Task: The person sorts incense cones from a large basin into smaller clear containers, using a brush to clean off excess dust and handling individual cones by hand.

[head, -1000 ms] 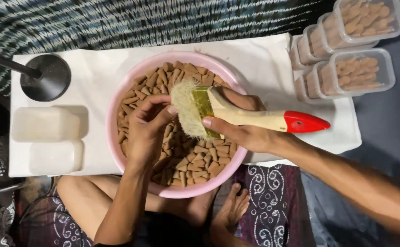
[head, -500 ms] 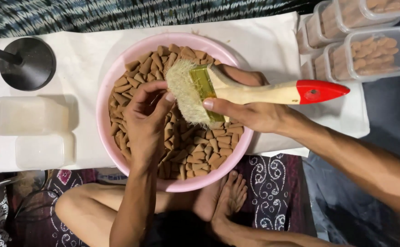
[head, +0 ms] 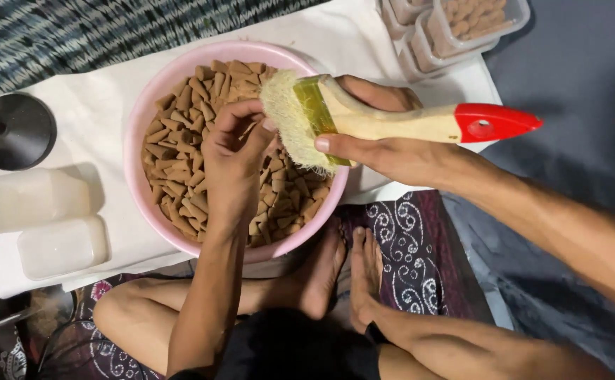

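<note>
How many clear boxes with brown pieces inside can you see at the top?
3 clear boxes show in the top right corner: one in front, one behind it, one at the far left. The picture's edge cuts them, so more may be hidden.

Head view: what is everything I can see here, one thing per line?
basin: one, pink, round, centre of the white cloth.
cone-shaped pieces: many, brown, heaped in the basin.
brush: one, pale bristles, wooden handle, red tip, over the basin's right side.
white cloth: one, spread under the basin.
lidded tubs: several, clear, holding brown pieces, top right.
frosted boxes: two, whitish, left of the basin.
round stand base: one, black, far left.
patterned fabric: dark with white swirls, under the feet.
feet: two, bare, below the basin.
left hand: in the basin, fingers pinching at the bristles.
right hand: grip on the brush.
</note>
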